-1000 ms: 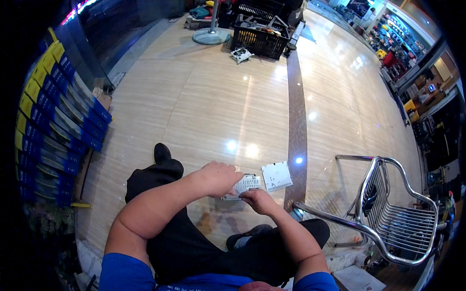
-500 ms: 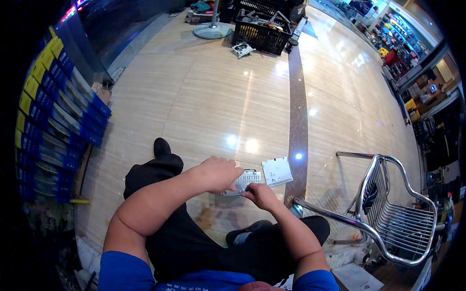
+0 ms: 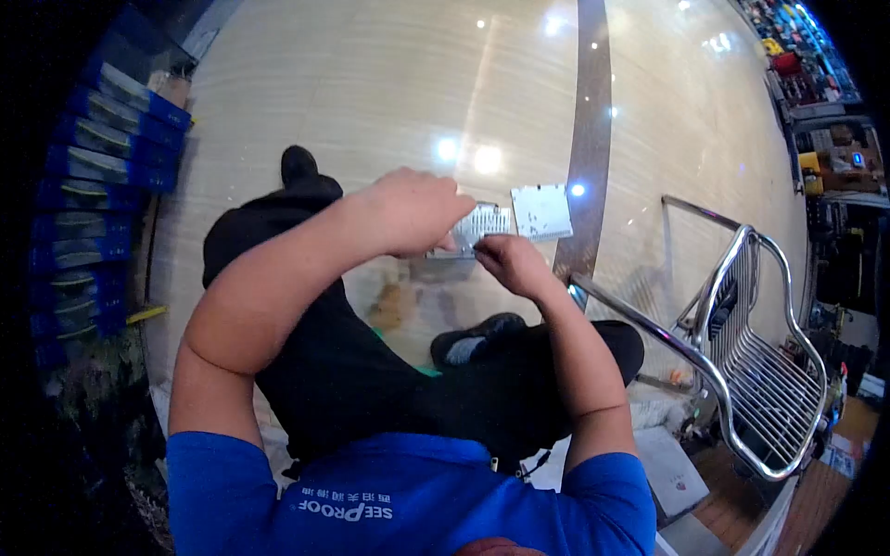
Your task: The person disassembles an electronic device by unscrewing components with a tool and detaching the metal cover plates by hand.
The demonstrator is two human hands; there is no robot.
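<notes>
A small silvery metal case with rows of slots [image 3: 489, 221] rests on the tiled floor in front of me. My left hand [image 3: 419, 211] lies across its left side, with the fingers bent down round it and partly hiding it. At its near right corner, my right hand [image 3: 515, 264] has thumb and fingers pinched together. Whatever lies between those fingertips is too small to make out. A flat white metal panel [image 3: 543, 212] with dark marks and a row of small holes sits just right of the case, touched by neither hand.
A chrome chair with a slatted seat [image 3: 756, 389] stands at the right, one leg reaching close to my right forearm. Blue boxes [image 3: 102, 176] are stacked along the left. My black-trousered legs and a shoe [image 3: 477, 341] flank the floor area. Shop shelves [image 3: 807, 56] line the far right.
The view has tipped down, so the hands and case sit higher in the picture and more of my blue shirt shows. Both hands stay at the case; the panel lies in the same place beside it.
</notes>
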